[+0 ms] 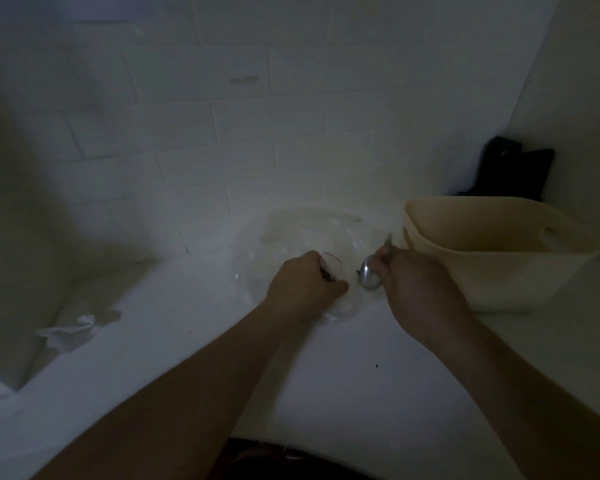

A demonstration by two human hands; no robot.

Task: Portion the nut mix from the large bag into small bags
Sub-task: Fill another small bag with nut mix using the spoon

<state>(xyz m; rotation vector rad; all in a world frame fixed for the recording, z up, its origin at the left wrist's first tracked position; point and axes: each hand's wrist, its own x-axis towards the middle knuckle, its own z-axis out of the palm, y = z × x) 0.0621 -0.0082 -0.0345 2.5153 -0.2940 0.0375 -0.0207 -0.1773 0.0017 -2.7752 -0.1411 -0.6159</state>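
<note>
The scene is dim. A large clear plastic bag (312, 233) lies on the white counter (187, 341) against the tiled wall. My left hand (302, 289) grips a small clear bag with a red zip line (333, 263) at the large bag's near edge. My right hand (416, 285) holds a metal spoon (369, 275) by its handle, bowl pointing left and down, close to the small bag's mouth. I cannot make out nuts in the spoon or the bags.
A cream plastic bin (499, 251) stands right of my right hand, touching the large bag's side. A dark object (513, 168) sits in the back right corner. Crumpled clear plastic (73, 330) lies at the counter's left edge.
</note>
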